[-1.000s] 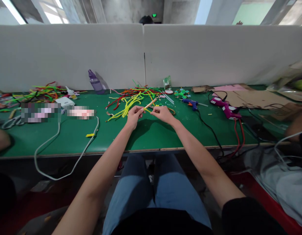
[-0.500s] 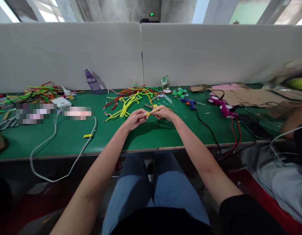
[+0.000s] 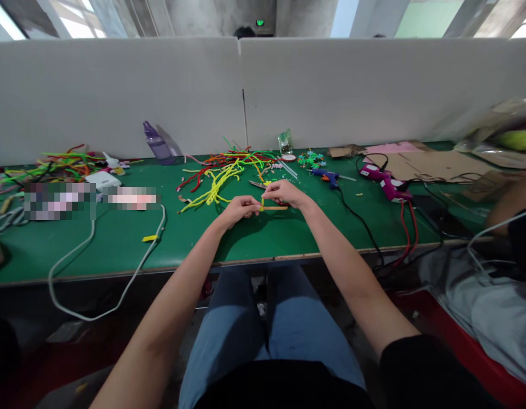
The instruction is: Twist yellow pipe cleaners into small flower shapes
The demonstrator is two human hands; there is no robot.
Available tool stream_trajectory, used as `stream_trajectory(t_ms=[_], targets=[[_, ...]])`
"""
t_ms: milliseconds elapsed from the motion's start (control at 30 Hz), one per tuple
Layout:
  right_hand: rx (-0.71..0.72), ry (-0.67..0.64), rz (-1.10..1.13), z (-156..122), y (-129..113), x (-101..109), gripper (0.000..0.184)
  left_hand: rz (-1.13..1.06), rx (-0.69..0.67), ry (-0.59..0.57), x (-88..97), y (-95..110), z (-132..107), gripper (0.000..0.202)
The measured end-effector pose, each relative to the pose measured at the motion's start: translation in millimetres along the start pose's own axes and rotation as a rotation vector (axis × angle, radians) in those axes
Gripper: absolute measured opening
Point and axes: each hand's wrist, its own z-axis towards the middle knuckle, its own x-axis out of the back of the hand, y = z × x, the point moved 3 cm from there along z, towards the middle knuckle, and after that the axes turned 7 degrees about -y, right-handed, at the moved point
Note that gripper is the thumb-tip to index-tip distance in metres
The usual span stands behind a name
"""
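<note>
A left hand is clamping thumb and fingers together on a thin wooden stick, while a right hand is pinching the upper end of a yellow pipe cleaner between thumb and fingertips. The stick is lying level above the near half of a green table, its free end pointing right, and the pipe cleaner is standing up from it just beside the left hand. A pair of scissors is resting just behind the right hand, which is partly hiding it. A bunch of yellow pipe cleaners is spreading to the far left of the hands, with a red, orange and green pile lying beyond. Farther left, a purple bottle is leaning toward the white partition. On the right, a blue glue gun is trailing its black cord toward the near edge, and flat cardboard is covering the far right.
</note>
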Motion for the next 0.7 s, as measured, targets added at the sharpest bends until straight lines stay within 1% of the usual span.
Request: stream_trajectory(t_ms=[167,300,400,533,633,700], targets=[[0.071,0.08,-0.08,0,-5,-4,0.025,0.172,-0.069,0.125,4.1,-2,2,0.021],[0.168,0.138,-0.148,2,-10,-8,0.024,0.203,-0.118,0.198,7.5,-3,4,0.016],[0.218,0.14,-0.169,4,-9,-12,0.023,0.217,-0.13,0.261,10.9,-4,5,0.015],[0.252,0.118,-0.17,6,-7,-15,0.022,0.331,-0.136,0.292,14.3,-3,4,0.021],[0.259,0.113,-0.161,6,-7,-16,0.022,0.399,-0.139,0.308,16.0,-2,3,0.02],[0.255,0.114,-0.158,5,-7,-16,0.023,0.406,-0.147,0.317,16.8,-2,3,0.018]])
